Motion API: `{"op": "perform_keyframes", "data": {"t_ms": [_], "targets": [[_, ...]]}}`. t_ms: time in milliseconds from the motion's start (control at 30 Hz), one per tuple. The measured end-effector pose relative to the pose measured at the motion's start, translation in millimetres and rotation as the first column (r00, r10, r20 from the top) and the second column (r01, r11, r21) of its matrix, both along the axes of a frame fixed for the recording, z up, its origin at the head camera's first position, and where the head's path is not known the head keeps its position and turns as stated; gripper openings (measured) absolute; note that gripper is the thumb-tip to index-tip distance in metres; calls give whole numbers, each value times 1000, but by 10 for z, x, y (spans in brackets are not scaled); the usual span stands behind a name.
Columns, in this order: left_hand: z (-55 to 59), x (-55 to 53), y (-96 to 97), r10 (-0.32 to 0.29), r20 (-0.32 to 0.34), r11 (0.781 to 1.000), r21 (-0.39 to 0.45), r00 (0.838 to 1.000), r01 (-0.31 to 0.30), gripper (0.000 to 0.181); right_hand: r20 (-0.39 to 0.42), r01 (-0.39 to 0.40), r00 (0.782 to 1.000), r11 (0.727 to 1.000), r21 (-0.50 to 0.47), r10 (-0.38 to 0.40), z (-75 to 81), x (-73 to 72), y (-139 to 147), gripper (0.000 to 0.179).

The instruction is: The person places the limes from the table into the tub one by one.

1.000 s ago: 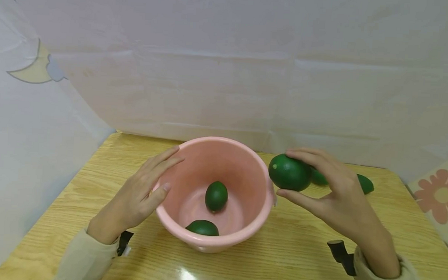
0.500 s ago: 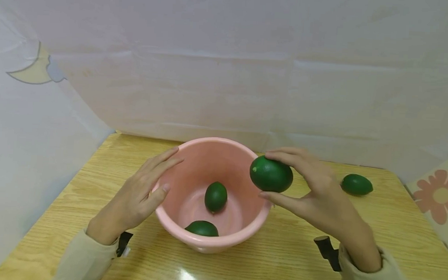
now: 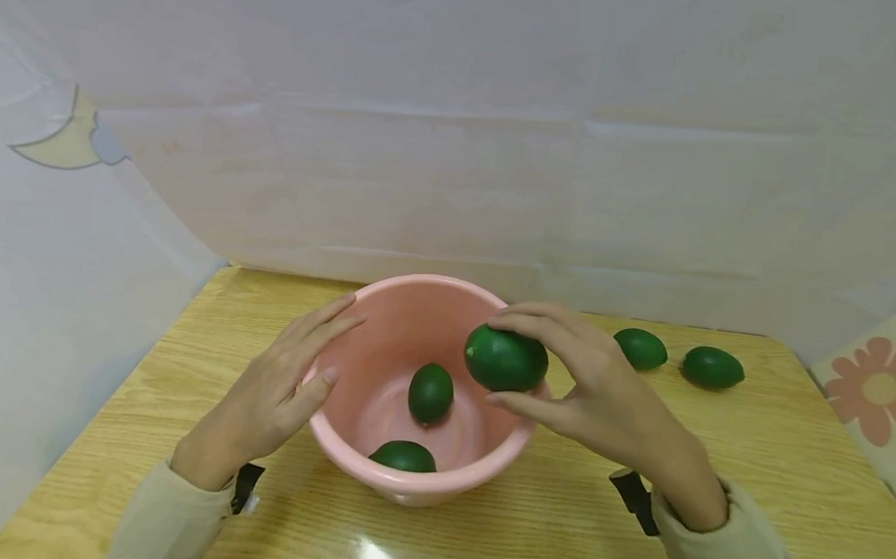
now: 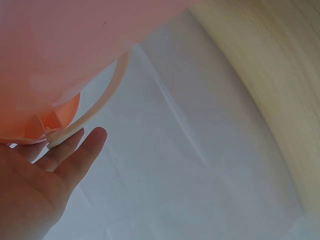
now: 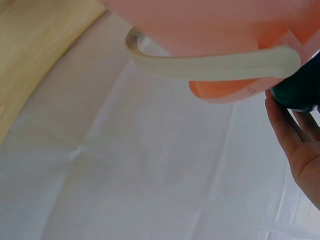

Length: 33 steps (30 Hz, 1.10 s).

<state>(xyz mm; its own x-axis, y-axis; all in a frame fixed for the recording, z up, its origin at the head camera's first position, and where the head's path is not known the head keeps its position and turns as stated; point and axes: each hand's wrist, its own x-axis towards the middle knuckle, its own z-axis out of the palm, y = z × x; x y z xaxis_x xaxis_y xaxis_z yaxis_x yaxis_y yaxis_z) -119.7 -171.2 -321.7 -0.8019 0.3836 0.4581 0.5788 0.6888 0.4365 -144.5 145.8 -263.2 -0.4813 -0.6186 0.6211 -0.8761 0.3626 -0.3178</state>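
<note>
A pink bucket (image 3: 416, 311) stands on the table, with one lime (image 3: 430, 394) on its bottom and another lime (image 3: 403, 456) near its front wall. My left hand (image 3: 266, 392) rests at the bucket's left rim, fingers extended across it. Between thumb and fingertips, my right hand (image 3: 601, 386) pinches a third, dark green lime (image 3: 506, 359). That lime is over the right part of the bucket's mouth, its pale tip facing left. In the right wrist view, the held lime (image 5: 297, 90) shows partly, beside the bucket's rim.
Two more limes, a nearer-left lime (image 3: 642, 350) and a far-right lime (image 3: 713, 368), lie at the back right of the wooden table (image 3: 573, 518). The bucket's pale handle (image 5: 215, 65) hangs outside its wall. A white sheet (image 3: 437, 187) hangs behind.
My right hand has carried its lime leftward from beside the bucket to over its mouth. Both limes on the table now show beyond the hand. My left hand has stayed at the rim.
</note>
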Motion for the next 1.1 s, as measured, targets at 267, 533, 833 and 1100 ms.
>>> {"op": "perform_keyframes", "data": {"t_ms": [267, 533, 833, 1100], "targets": [[1, -4, -3, -5, -4, 1000, 5, 1000, 5, 54, 60, 41, 997, 995, 92, -46, -29, -18, -96, 61], [0, -4, 1, -5, 0, 1000, 8, 1000, 5, 55, 181, -20, 983, 987, 158, -9, -48, -64, -187, 56], [19, -4, 4, -8, 12, 1000, 7, 1000, 8, 56, 236, -56, 972, 974, 218, 3, -80, -148, -247, 54], [14, -3, 9, 1, 13, 1000, 10, 1000, -1, 55, 292, -67, 956, 957, 283, -19, -99, -205, -298, 47]]}}
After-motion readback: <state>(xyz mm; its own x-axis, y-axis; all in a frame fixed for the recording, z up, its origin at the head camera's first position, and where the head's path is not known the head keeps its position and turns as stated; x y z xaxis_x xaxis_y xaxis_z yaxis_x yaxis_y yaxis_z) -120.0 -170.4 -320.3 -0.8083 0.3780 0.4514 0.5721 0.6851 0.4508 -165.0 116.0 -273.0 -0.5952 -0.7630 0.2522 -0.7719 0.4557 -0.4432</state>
